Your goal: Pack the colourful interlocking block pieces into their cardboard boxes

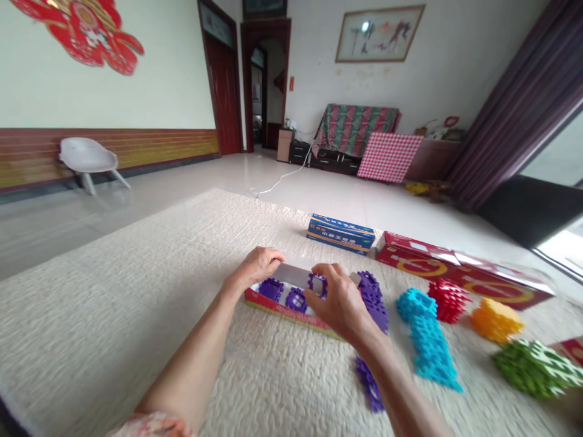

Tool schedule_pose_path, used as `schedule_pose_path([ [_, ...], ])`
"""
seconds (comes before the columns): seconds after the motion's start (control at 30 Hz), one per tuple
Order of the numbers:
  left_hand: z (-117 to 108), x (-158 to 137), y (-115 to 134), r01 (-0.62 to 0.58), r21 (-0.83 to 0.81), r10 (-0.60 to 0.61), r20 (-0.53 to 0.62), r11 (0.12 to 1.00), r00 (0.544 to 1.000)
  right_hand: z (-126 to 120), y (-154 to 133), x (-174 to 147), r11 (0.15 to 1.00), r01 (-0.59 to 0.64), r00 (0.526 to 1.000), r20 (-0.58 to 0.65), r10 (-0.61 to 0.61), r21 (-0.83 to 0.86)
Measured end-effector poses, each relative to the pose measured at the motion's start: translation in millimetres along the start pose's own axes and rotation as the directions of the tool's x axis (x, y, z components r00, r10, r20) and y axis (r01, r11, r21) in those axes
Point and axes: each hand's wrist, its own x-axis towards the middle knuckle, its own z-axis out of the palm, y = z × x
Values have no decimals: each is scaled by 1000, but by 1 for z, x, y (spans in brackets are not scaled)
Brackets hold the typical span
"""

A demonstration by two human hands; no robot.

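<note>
A shallow red cardboard box [291, 315] lies on the quilted mat, with purple plastic interlocking pieces [272, 290] inside it. My left hand [257, 267] is closed on the box's far left corner, by the raised grey flap [292, 275]. Over the right part of the box, my right hand [339, 297] is closed around a purple square frame piece [317, 283]. The hand hides part of that piece. A stack of purple pieces [373, 300] stands just right of the box. Another purple piece [370, 383] lies nearer, partly behind my right forearm.
Blue [430, 337], red [449, 299], yellow [496, 320] and green pieces [537, 367] sit in piles at the right. Behind them are a blue box [340, 233] and long red boxes [460, 270]. A white chair [88, 159] stands at the far left.
</note>
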Motion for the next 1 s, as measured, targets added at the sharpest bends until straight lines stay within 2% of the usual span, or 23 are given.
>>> schedule_pose_path([
  [0.13, 2, 0, -3, -30, -11, 30, -9, 999, 1000, 25, -12, 14, 997, -33, 988, 151, 44, -74],
  [0.27, 3, 1, -6, -56, -3, 56, -11, 998, 998, 38, -16, 22, 987, -56, 966, 240, 92, -151],
  [0.4, 3, 1, -5, -48, 0, 48, -15, 999, 999, 45, -16, 23, 981, -57, 957, 269, 107, -185],
  [0.57, 2, 0, -3, -41, 3, 41, -15, 999, 999, 44, -16, 21, 984, -67, 965, 238, 106, -165],
  [0.7, 1, 0, -3, -43, 10, 43, -6, 999, 999, 27, -6, 11, 997, -37, 990, 130, 46, -71],
  [0.8, 0, 0, -1, -45, 25, 45, 2, 999, 999, 2, 18, -1, 999, -36, 999, -15, 36, -2],
  [0.9, 0, -1, -3, -69, 47, 69, 5, 997, 998, -31, 56, -15, 991, -131, 981, -144, 131, 13],
  [1.0, 3, 1, -8, -61, 68, 59, 27, 996, 998, -56, 95, -27, 947, -319, 931, -199, 305, -43],
])
